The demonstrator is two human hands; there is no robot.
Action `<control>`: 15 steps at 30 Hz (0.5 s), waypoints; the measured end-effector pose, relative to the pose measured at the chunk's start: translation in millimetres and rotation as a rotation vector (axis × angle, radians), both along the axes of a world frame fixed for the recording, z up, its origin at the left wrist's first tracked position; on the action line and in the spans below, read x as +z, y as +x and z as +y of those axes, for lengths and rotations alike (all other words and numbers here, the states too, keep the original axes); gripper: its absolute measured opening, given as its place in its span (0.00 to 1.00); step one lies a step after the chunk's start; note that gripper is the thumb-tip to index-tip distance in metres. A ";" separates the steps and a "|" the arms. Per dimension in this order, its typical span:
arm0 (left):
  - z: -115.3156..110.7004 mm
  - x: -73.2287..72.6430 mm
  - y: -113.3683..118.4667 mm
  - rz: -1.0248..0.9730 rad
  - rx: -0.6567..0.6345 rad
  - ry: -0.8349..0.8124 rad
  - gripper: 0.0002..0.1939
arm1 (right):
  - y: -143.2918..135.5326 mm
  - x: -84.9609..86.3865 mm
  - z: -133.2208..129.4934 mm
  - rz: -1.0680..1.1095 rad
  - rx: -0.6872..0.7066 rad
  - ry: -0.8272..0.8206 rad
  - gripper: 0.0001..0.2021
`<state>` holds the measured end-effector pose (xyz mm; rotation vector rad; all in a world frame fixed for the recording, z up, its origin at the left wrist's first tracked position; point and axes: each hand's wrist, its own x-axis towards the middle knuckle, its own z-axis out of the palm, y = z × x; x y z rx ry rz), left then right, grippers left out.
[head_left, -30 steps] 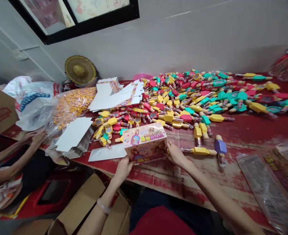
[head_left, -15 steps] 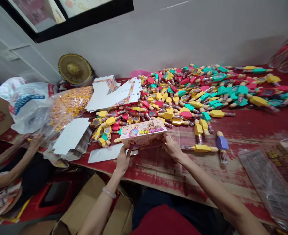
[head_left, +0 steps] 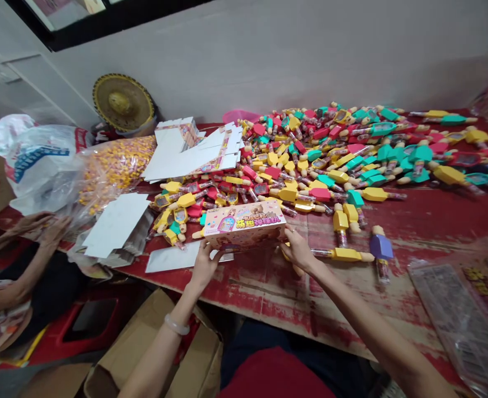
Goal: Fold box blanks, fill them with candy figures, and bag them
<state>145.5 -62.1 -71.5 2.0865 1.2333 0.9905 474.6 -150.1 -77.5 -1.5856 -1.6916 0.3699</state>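
We hold the pink printed cardboard box (head_left: 244, 225) at the red table's (head_left: 426, 221) near edge, left hand (head_left: 204, 264) and right hand (head_left: 297, 250) apparently clamping its ends; we should keep both grips level while squaring it.

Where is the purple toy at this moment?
In the head view the purple toy lies alone on the red table, right of the right hand, just beyond a yellow toy.
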 end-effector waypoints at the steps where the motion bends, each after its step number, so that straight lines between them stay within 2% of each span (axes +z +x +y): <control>1: 1.1 1.5 -0.9 -0.005 -0.012 -0.005 0.05 | 0.2 1.4 -0.1 0.012 0.005 0.009 0.06; 7: 5.4 0.4 -3.2 0.026 -0.014 -0.020 0.03 | -7.0 -1.9 -3.7 0.046 -0.020 -0.039 0.11; 10: 7.3 -0.3 -3.4 0.083 -0.060 -0.046 0.06 | -5.3 9.6 -8.4 0.009 0.010 -0.034 0.08; 12: 8.2 -0.2 -3.4 0.119 -0.085 -0.035 0.08 | -3.0 36.4 -12.3 -0.013 -0.015 0.084 0.11; 15: 8.6 -1.3 -3.8 0.172 -0.073 -0.001 0.10 | -5.2 105.2 -14.7 -0.033 -0.084 0.298 0.18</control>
